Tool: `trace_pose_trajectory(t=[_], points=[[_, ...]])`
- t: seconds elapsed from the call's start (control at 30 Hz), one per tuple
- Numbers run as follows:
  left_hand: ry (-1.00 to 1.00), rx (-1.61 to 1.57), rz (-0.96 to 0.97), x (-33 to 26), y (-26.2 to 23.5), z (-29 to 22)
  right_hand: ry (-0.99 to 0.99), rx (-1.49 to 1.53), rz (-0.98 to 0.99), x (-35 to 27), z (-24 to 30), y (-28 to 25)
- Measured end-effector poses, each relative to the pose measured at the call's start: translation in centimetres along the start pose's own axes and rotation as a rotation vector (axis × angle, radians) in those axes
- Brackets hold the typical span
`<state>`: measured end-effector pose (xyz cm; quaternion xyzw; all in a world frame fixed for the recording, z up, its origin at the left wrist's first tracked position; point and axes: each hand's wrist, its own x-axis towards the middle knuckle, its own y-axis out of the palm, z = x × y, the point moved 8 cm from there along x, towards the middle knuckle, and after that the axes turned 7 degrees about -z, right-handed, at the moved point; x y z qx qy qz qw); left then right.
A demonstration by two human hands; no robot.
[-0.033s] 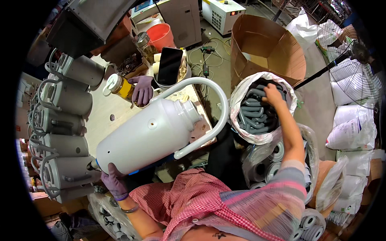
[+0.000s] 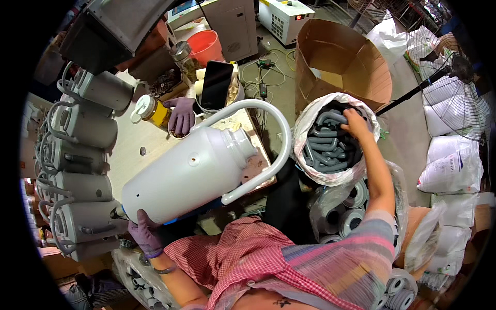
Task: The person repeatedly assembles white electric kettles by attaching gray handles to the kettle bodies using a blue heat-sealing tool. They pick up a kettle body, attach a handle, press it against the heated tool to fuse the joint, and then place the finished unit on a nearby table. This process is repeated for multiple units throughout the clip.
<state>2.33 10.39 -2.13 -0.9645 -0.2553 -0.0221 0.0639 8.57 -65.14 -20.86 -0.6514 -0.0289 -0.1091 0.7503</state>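
A large pale grey jug body (image 2: 178, 178) lies slanted before me, its open neck toward the upper right and its long curved handle (image 2: 284, 129) looping past the neck. My left hand (image 2: 144, 235), in a purple glove, is closed on the jug's lower end, with the thumb on its side. A dark tip with a blue collar (image 2: 119, 212) shows by the jug's base. My bare right hand (image 2: 355, 124) reaches into a white sack (image 2: 300, 132) of dark grey curved handles (image 2: 325, 147). Its fingers are closed on one curved handle, partly hidden.
Several finished-looking grey jugs (image 2: 85, 186) line the table's left side. On the table (image 2: 129, 144) are a jar (image 2: 150, 108), a spare purple glove (image 2: 182, 116), a phone (image 2: 217, 85) and an orange bucket (image 2: 206, 46). A cardboard box (image 2: 356, 57) and a fan (image 2: 460, 70) stand beyond the sack.
My right hand has shifted slightly within the sack, and a curved handle by its fingers shows more fully. My left hand keeps its hold on the jug.
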Motion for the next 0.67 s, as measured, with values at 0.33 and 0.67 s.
trace_pose_trajectory(t=[0.33,0.67], points=[[-0.034,0.039,-0.006,1.7,-1.9,3.1,0.3,0.202,-0.382,-14.1,-0.9,-10.5],[-0.026,-0.038,0.072,1.8,-0.7,3.0,0.334,0.669,-0.557,-22.6,2.5,-15.6]])
